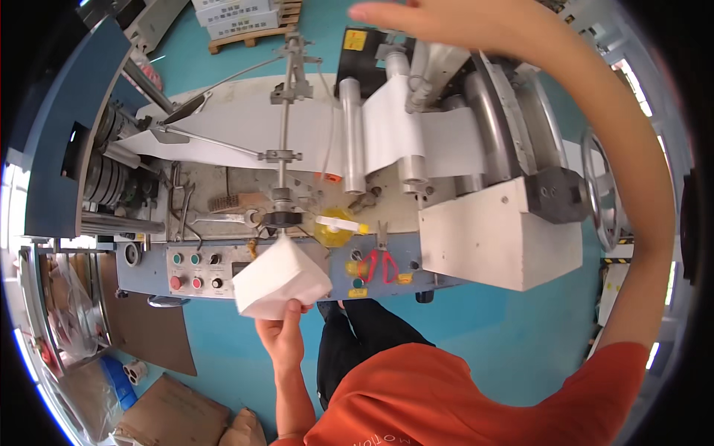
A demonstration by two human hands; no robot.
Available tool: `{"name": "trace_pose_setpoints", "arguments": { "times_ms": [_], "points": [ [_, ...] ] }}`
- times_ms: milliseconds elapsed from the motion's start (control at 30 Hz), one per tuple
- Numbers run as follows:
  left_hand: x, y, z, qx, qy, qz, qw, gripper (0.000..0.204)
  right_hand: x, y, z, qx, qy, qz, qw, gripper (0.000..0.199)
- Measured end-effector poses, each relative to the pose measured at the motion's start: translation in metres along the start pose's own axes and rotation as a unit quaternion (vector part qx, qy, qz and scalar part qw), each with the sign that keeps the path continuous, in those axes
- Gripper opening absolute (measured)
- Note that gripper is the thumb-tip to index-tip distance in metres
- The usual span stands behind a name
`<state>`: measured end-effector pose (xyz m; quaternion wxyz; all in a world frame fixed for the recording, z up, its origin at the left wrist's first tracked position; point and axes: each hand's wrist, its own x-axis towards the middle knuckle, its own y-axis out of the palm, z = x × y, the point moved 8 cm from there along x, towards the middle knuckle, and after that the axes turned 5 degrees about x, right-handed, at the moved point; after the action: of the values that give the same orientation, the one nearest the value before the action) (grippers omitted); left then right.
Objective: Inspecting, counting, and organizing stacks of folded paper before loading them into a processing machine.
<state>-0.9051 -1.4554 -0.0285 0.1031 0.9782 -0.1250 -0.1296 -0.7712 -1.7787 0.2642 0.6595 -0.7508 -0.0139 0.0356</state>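
while the left hand (281, 332) grips a white stack of folded paper (281, 277) from below, pinched at its near edge, the stack hangs just in front of the machine's control panel (197, 269), over bare blue floor (491, 334). the right hand (416, 16) lies flat and released, fingers straight, high above the white paper web (387, 130) and rollers (352, 134), touching nothing. red scissors (379, 264) lie on the panel's edge.

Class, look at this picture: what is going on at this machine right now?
A person in an orange shirt stands at a paper-web machine. The left hand holds a white folded stack above the button panel. The right hand reaches over the rollers. Red scissors lie on the ledge.
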Motion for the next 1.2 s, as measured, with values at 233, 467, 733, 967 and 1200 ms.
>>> {"name": "trace_pose_setpoints", "arguments": {
  "times_ms": [233,467,733,967,1200],
  "points": [
    [-0.066,0.069,0.040,0.006,-0.111,0.241,0.964,0.034,-0.341,-0.069,0.010,-0.007,0.223,-0.497,0.839,0.029],
    [-0.133,0.123,0.053,-0.085,-0.200,0.297,0.930,0.043,-0.432,0.234,0.109,0.257,0.151,-0.272,0.915,0.007],
    [-0.183,0.028,0.031,-0.103,0.011,0.162,0.981,0.019,-0.234,0.323,0.303,0.574,0.048,0.106,0.810,0.065],
    [-0.235,-0.161,0.083,-0.109,-0.010,-0.109,0.988,0.037,-0.029,0.378,0.291,0.098,0.246,-0.012,0.964,0.069],
    [-0.320,-0.338,0.171,-0.164,-0.282,-0.285,0.902,0.030,-0.017,0.381,0.326,-0.120,0.361,0.072,0.922,0.038]
  ]
}}
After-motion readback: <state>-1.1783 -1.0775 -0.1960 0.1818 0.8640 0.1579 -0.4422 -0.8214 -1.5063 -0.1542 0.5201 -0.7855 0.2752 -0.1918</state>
